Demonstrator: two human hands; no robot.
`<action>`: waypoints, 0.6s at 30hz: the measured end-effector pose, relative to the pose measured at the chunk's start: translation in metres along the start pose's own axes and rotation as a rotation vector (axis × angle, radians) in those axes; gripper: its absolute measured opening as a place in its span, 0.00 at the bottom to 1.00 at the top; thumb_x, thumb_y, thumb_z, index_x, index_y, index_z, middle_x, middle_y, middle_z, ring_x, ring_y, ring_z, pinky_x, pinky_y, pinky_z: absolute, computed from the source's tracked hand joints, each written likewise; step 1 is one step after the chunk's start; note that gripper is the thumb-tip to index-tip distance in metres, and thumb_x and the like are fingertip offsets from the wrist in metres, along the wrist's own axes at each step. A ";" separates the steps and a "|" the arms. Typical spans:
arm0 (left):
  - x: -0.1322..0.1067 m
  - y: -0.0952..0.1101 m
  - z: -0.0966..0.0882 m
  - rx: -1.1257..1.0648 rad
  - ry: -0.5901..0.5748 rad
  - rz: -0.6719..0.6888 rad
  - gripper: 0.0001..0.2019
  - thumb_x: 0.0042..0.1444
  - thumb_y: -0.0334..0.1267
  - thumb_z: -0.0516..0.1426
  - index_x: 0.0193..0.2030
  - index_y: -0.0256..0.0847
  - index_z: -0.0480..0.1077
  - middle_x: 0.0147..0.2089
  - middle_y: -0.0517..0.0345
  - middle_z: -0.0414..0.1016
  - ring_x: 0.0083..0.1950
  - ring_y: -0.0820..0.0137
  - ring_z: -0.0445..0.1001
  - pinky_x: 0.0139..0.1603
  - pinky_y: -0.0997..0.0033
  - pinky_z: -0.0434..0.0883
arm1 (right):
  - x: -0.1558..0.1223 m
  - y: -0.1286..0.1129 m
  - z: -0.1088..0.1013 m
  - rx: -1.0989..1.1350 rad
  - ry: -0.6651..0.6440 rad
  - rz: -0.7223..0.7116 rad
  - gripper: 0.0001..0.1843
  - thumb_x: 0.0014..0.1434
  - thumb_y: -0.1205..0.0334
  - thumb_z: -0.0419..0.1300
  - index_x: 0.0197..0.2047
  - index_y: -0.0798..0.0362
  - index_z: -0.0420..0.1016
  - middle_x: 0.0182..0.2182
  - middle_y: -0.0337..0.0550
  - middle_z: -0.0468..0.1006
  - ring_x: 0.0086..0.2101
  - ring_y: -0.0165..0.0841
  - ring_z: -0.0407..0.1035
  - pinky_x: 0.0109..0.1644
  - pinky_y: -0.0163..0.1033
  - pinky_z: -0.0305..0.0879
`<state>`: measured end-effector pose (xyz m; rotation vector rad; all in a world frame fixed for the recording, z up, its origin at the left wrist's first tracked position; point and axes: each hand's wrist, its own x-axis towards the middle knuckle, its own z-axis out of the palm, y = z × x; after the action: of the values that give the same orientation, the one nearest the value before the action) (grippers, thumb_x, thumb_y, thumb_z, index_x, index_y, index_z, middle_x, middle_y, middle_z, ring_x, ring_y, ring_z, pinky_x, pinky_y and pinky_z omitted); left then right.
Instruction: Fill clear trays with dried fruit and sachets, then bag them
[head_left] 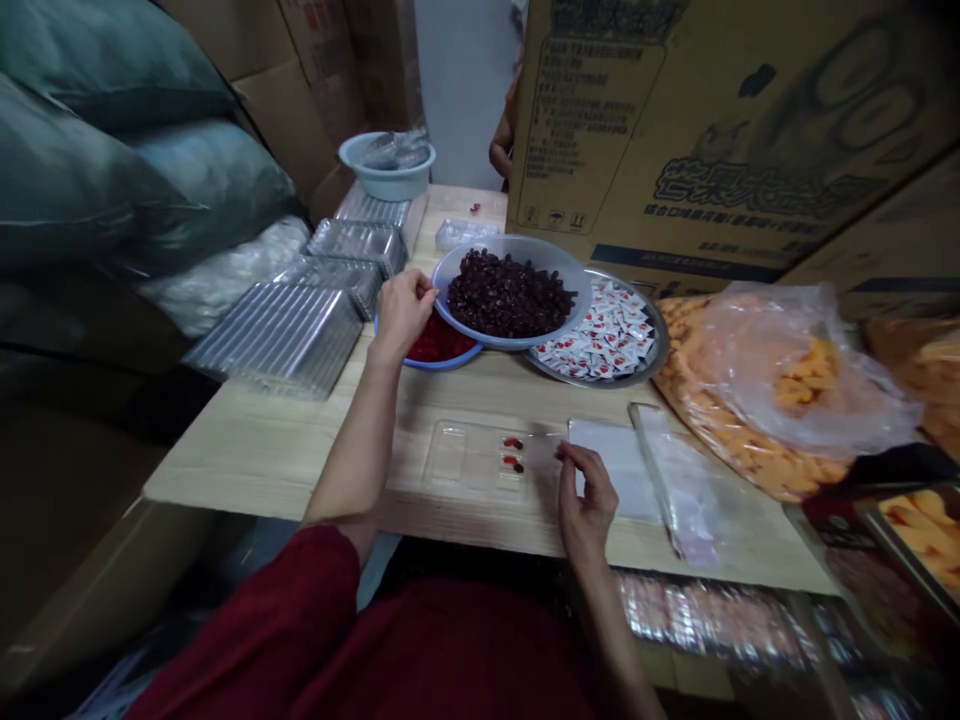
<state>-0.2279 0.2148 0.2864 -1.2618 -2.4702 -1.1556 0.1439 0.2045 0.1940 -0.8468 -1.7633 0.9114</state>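
Observation:
My left hand [406,308] is over the left side of a blue-rimmed bowl of red pieces [442,341], its fingers pinched together; what they hold, if anything, is hidden. Partly covering that bowl is a pale blue bowl [480,338] heaped with dark purple-brown pieces [511,293]. In front of me lies a clear plastic tray [469,470], flat on the table, with two small red-and-dark pieces [513,464] in its compartments. My right hand [589,490] is closed in a pinch just off the tray's right side. Its fingertips look dark, but I cannot make out what is in them.
A metal tray of small white-and-red packets [600,335] stands behind right. White sheets [613,465] and clear bags [679,490] lie right, near bagged orange pieces [750,400]. Stacked clear trays [281,335] stand left. Large cartons [697,130] rise behind; another person's arm [504,140] shows there.

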 end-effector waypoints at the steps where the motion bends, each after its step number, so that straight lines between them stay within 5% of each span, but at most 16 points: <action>1: -0.003 -0.005 0.000 0.065 -0.059 -0.042 0.06 0.59 0.39 0.58 0.37 0.39 0.74 0.36 0.54 0.77 0.39 0.65 0.73 0.46 0.66 0.68 | -0.010 0.001 -0.002 0.015 0.005 0.036 0.11 0.68 0.65 0.56 0.49 0.51 0.79 0.42 0.47 0.78 0.44 0.36 0.73 0.50 0.44 0.69; 6: -0.032 -0.026 0.017 0.325 -0.509 -0.149 0.08 0.53 0.39 0.63 0.39 0.41 0.77 0.41 0.48 0.80 0.46 0.56 0.77 0.48 0.62 0.71 | -0.047 0.010 -0.020 0.107 0.016 0.251 0.11 0.68 0.60 0.57 0.49 0.51 0.79 0.42 0.45 0.77 0.43 0.35 0.73 0.50 0.43 0.68; 9: -0.039 -0.032 0.030 0.449 -0.572 -0.212 0.12 0.52 0.37 0.63 0.44 0.38 0.77 0.46 0.40 0.79 0.51 0.50 0.77 0.51 0.57 0.71 | -0.052 0.009 -0.030 0.078 0.006 0.273 0.11 0.68 0.59 0.57 0.47 0.51 0.79 0.41 0.45 0.77 0.43 0.35 0.73 0.50 0.43 0.68; 13: -0.039 -0.046 0.032 0.334 -0.459 -0.187 0.10 0.60 0.40 0.58 0.42 0.37 0.75 0.45 0.42 0.79 0.49 0.55 0.76 0.53 0.59 0.70 | -0.055 0.006 -0.040 0.031 0.008 0.265 0.12 0.68 0.58 0.56 0.46 0.52 0.79 0.41 0.45 0.78 0.42 0.36 0.73 0.51 0.43 0.68; 16: -0.058 -0.042 0.021 0.065 -0.108 -0.108 0.10 0.63 0.40 0.56 0.41 0.36 0.74 0.42 0.48 0.78 0.45 0.63 0.74 0.53 0.64 0.69 | -0.062 0.009 -0.041 0.003 -0.031 0.268 0.12 0.69 0.59 0.55 0.46 0.52 0.78 0.41 0.46 0.78 0.43 0.36 0.73 0.50 0.43 0.68; 18: -0.089 -0.021 0.013 -0.103 0.013 0.004 0.10 0.64 0.41 0.55 0.42 0.37 0.74 0.42 0.50 0.77 0.44 0.65 0.73 0.51 0.65 0.69 | -0.069 0.014 -0.038 -0.022 -0.094 0.241 0.12 0.69 0.60 0.54 0.46 0.52 0.78 0.41 0.46 0.78 0.44 0.36 0.73 0.50 0.43 0.68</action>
<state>-0.1837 0.1599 0.2263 -1.2801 -2.4261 -1.3005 0.2032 0.1608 0.1638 -1.0628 -1.7793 1.1062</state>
